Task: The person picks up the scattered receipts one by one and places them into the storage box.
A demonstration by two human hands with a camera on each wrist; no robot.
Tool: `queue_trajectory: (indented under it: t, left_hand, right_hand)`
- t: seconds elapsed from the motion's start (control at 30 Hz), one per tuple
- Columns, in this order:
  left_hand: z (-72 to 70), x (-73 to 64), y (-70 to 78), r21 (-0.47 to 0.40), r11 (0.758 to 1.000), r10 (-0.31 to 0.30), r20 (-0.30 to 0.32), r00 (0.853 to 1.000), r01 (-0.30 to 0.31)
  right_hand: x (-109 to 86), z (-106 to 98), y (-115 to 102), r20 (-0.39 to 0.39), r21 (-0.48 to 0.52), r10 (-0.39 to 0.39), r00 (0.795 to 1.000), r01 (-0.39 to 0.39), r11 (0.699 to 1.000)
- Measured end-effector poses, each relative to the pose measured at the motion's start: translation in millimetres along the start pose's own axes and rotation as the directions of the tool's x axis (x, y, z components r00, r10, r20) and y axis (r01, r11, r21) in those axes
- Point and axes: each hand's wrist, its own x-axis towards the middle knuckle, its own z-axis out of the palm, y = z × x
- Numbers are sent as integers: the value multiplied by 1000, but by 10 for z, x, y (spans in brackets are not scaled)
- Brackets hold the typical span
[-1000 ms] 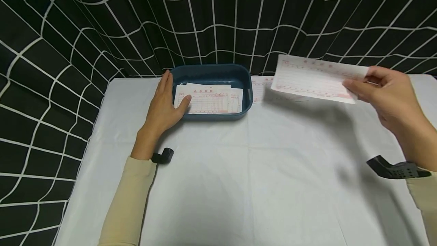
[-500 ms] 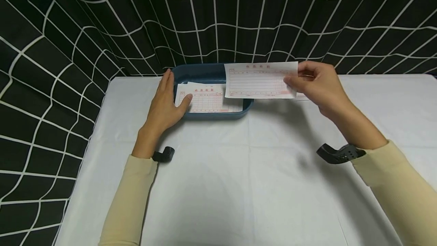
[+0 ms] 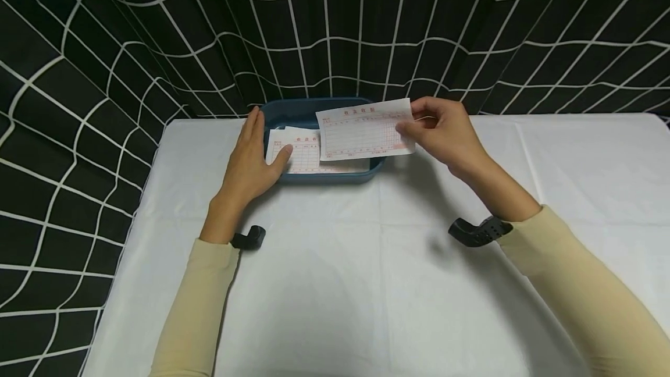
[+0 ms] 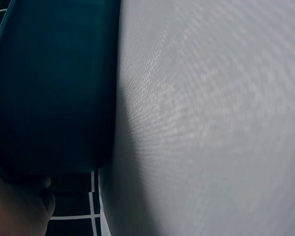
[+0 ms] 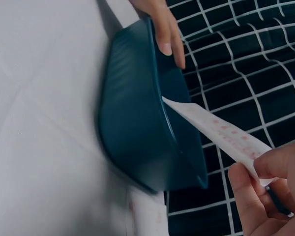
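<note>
In the head view, my right hand pinches a white receipt slip with red print by its right end, thumb on top. The slip is tilted over the right part of a dark blue plastic basin. Several similar receipt slips lie inside the basin, partly covered by the held one. My left hand holds the basin's left end, its thumb over the rim and its fingers along the outer side. The right wrist view shows the held slip's far end by the rim; whether it touches cannot be told.
Another receipt slip lies on the table beside the basin, seen in the right wrist view. A white cloth covers the table. Black curtain with a white grid stands close behind the basin and along the left side.
My right hand has carried the receipt slip leftward, from over the table at the right to over the basin. My left hand and the basin have stayed in place.
</note>
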Motion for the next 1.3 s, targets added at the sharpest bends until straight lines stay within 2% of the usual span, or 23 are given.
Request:
queue_trajectory:
  t: [0.37,0.53,0.67,0.8,0.97,1.3]
  left_hand:
    - [-14,-9,-17,-9,1000,14,-9,1000,-14]
    - [-11,-14,-23,-8,1000,12,-10,1000,-12]
    - [-8,-12,-21,1,1000,10,-1,1000,-10]
    - [-9,-10,-17,-7,1000,15,0,1000,-15]
    - [-10,-7,-5,-12,1000,13,0,1000,-13]
    - [-5,-10,-12,-14,1000,4,3,1000,-4]
  right_hand:
    - [82,340,-68,10,-85,-79,997,79,993]
    - [137,475,-73,42,-147,-149,988,154,977]
    - [152,512,-64,48,-181,-169,984,175,968]
    - [151,479,-62,39,-182,-179,983,183,966]
    - [148,345,-21,0,-182,-197,980,193,964]
    - [65,-50,227,-73,-220,-139,988,120,968]
